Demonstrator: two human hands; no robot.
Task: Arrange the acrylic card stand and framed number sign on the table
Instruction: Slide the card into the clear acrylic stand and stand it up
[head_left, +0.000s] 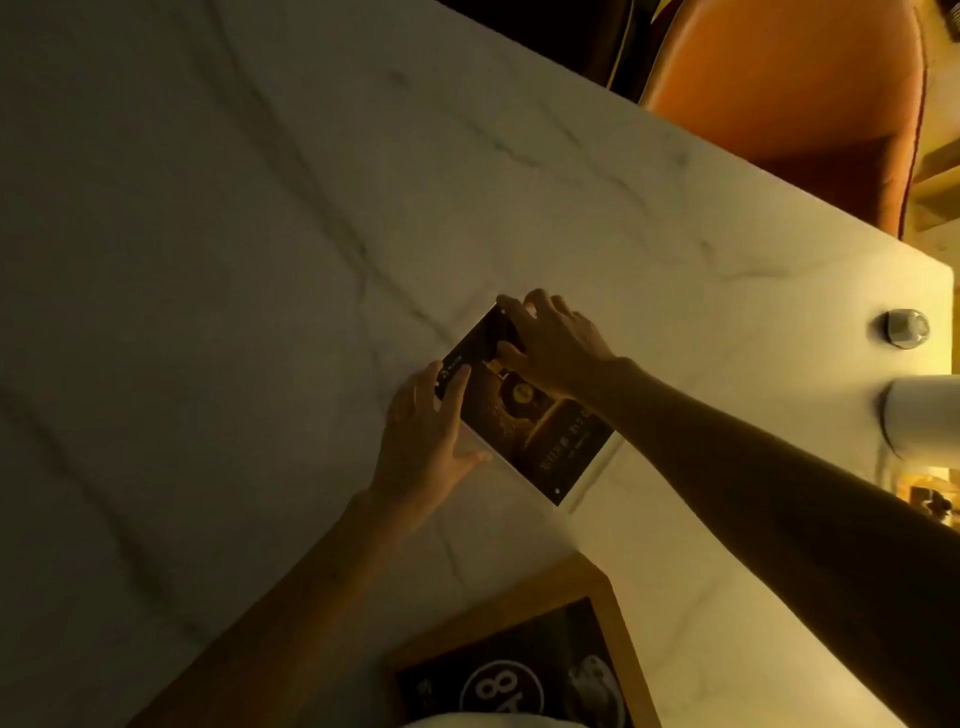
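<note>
Right now both my hands are on the acrylic card stand (540, 436), which sits on the marble table (260, 260) between them, its dark printed card facing up toward me. My left hand (431, 431) lies along the stand's left edge, fingers spread and flat, the forefinger reaching onto the card's upper left corner and the thumb resting at the lower edge. My right hand (550, 343) comes in from the right and covers the stand's far corner, fingers curled over the top edge and thumb pressing on the card face. Neither hand fully closes around it; whether the stand is lifted or resting flat I cannot tell in this dim light.

Nearer to me than my left forearm, the framed number sign (519, 670) lies flat with its wooden frame and black face showing an 8 in a white circle. Off beyond my right forearm stand a small shiny metal object (906, 327) and a white cylinder (919, 415) at the table's edge. Past my right hand, an orange chair (795, 88) is pushed up to the table.
</note>
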